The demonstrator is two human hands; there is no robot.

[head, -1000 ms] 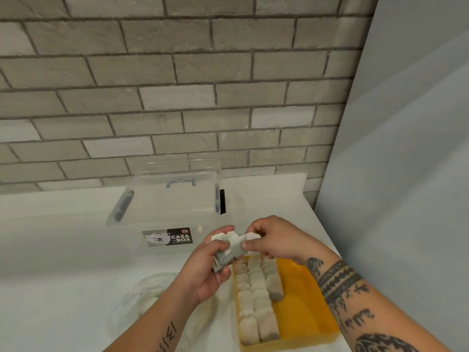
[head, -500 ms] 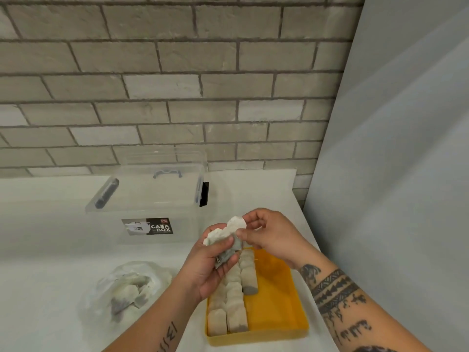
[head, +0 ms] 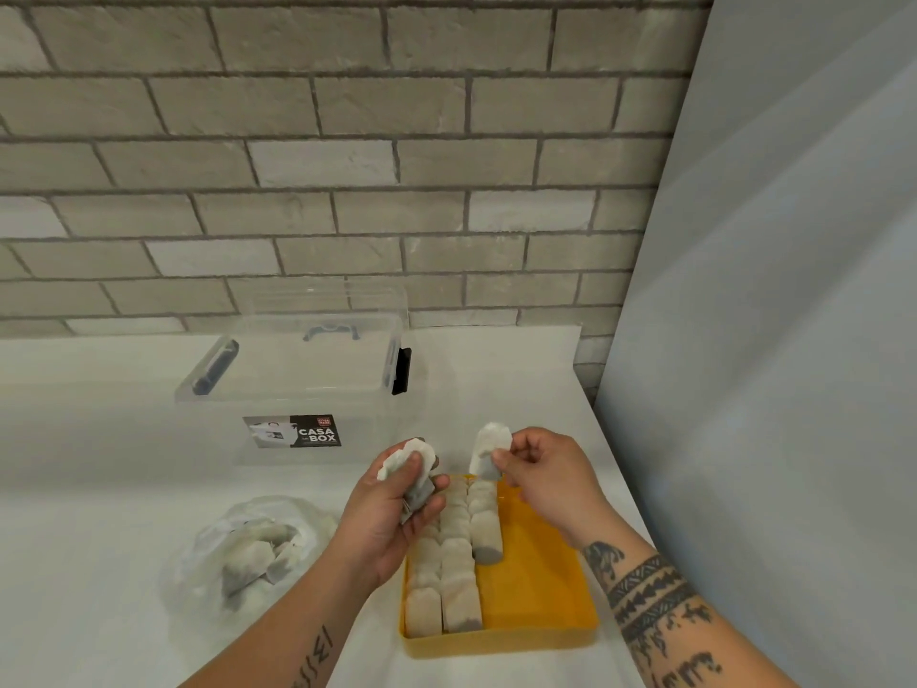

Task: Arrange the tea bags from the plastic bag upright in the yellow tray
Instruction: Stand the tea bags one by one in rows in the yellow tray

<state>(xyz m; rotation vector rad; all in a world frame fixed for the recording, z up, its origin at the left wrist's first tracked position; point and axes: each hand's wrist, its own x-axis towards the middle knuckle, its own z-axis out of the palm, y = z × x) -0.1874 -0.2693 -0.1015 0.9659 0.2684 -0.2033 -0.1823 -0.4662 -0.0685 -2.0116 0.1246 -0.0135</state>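
From the head camera, the yellow tray [head: 541,588] sits on the white counter [head: 99,489] close to the person. Its left part is filled with rows of tea bags [head: 459,553] standing on edge. Two rows run its full length, and a third, shorter row starts at the far wall and stops about halfway. The right part of the tray floor is bare.

Above the tray's far left corner, the left hand [head: 392,518] grips a small stack of tea bags [head: 412,469], thumb across the front and fingers curled behind. Above the far edge, the right hand [head: 541,481] pinches a single tea bag [head: 489,449] between thumb and fingertips, clear of the stack and held roughly upright. To the left of the tray lies the plastic bag [head: 253,548], with more bags loose inside. Beyond the tray stands a clear storage box [head: 297,384] against the brick wall [head: 347,166].

The step in hand looks to be seating this one bag. It probably belongs at the near end of the short third row. Bring it down on edge, flat face against the last bag there, and let go only once its neighbour props it. These bags are soft and light, so a loose drop would likely tip it onto the bare floor. The left hand does best keeping its stack off the standing rows.
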